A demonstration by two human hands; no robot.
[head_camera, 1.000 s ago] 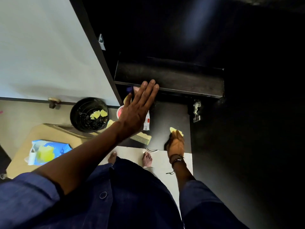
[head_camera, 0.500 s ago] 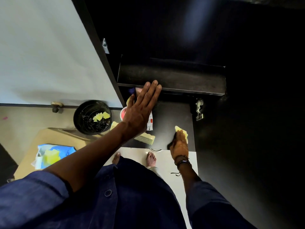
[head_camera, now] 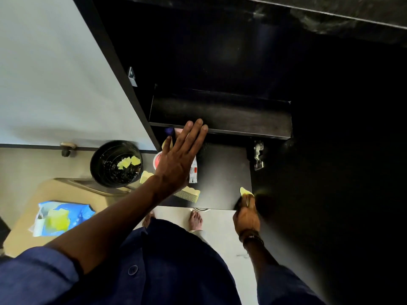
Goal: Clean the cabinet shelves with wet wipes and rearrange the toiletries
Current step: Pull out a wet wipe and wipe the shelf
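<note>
My right hand (head_camera: 246, 217) presses a yellow wet wipe (head_camera: 244, 192) onto the front right corner of the lower black shelf (head_camera: 222, 172). My left hand (head_camera: 179, 159) is flat with fingers stretched out, its fingertips resting at the front edge of the upper black shelf (head_camera: 220, 113). Beneath that hand, on the left of the lower shelf, lie a cream comb (head_camera: 189, 194), a white and red tube (head_camera: 193, 172) and a pink-lidded round tub (head_camera: 157, 160). More toiletries behind the hand are mostly hidden.
A black waste bin (head_camera: 114, 164) holding used yellow wipes stands on the floor at left. A blue wipes packet (head_camera: 62, 216) lies on a tan surface (head_camera: 26, 225). The white cabinet door (head_camera: 55, 73) is swung wide at left. A metal hinge (head_camera: 258, 155) sits on the right wall.
My right hand has slid the wipe to the right along the lower shelf, from its middle front to the right corner. My left hand has stayed at the upper shelf edge.
</note>
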